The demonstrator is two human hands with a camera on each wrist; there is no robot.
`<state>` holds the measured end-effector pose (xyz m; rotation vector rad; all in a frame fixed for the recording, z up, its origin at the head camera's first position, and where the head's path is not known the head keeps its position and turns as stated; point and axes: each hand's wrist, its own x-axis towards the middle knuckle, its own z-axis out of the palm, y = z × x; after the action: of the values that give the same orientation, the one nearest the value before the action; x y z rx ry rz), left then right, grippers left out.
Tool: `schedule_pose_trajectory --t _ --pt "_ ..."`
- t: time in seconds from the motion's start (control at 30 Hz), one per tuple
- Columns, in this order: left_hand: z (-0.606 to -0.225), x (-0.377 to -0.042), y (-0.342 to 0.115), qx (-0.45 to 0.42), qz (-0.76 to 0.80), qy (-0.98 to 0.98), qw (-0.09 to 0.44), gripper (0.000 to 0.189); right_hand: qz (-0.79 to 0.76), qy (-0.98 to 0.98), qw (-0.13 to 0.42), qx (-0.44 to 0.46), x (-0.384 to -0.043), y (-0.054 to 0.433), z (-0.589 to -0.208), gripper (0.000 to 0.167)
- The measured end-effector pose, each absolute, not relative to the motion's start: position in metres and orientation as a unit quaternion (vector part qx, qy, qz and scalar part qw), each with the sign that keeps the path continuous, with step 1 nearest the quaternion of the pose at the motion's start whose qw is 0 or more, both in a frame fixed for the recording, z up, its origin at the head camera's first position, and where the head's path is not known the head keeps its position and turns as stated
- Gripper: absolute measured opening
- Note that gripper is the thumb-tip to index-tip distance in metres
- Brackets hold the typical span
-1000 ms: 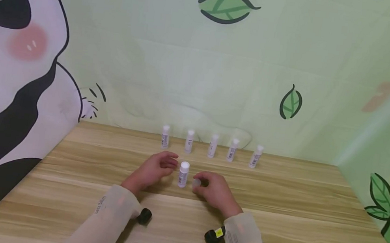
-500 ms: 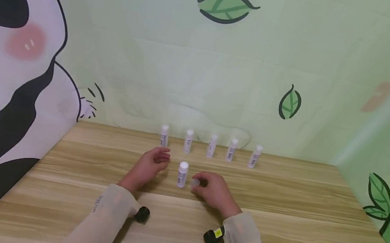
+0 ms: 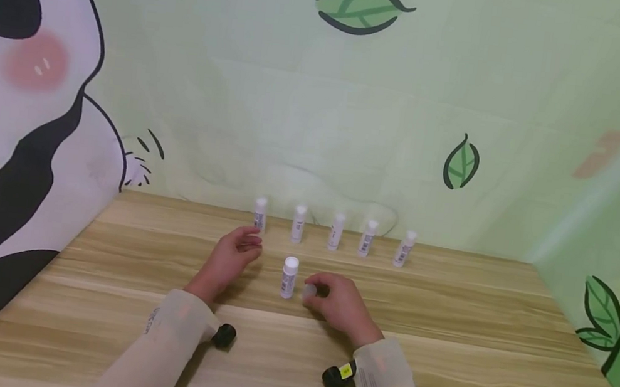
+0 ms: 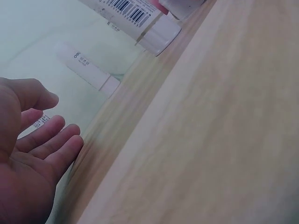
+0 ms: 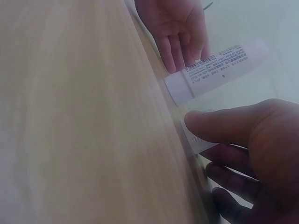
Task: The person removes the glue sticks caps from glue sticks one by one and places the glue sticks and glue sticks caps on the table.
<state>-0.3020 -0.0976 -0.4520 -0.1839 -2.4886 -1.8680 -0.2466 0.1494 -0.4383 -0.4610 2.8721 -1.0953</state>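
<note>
Left grip moved toward the far-left tube, fingers apart; right grip pinches a cap beside the front tube.

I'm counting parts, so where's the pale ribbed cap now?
In the head view, the pale ribbed cap is pinched in the right hand, just right of the front white cylindrical tube.

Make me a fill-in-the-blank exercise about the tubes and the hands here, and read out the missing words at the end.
1. Of the left hand and the right hand, the one pinching the small ribbed piece is the ___ one.
2. The number of white tubes in the back row is ___.
3. In the head view, the front tube stands ___ the two hands.
4. The left hand is closest to the back row's ___ end.

Missing words: right; five; between; left.
</note>
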Motion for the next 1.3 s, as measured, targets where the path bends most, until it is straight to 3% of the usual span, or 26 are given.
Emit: schedule_pose_trajectory --t 1.3 --pt "-0.450 -0.314 -0.101 -0.012 -0.614 -0.789 0.032 0.052 -0.351 0.925 0.021 -0.144 -0.247 0.151 -0.439 0.029"
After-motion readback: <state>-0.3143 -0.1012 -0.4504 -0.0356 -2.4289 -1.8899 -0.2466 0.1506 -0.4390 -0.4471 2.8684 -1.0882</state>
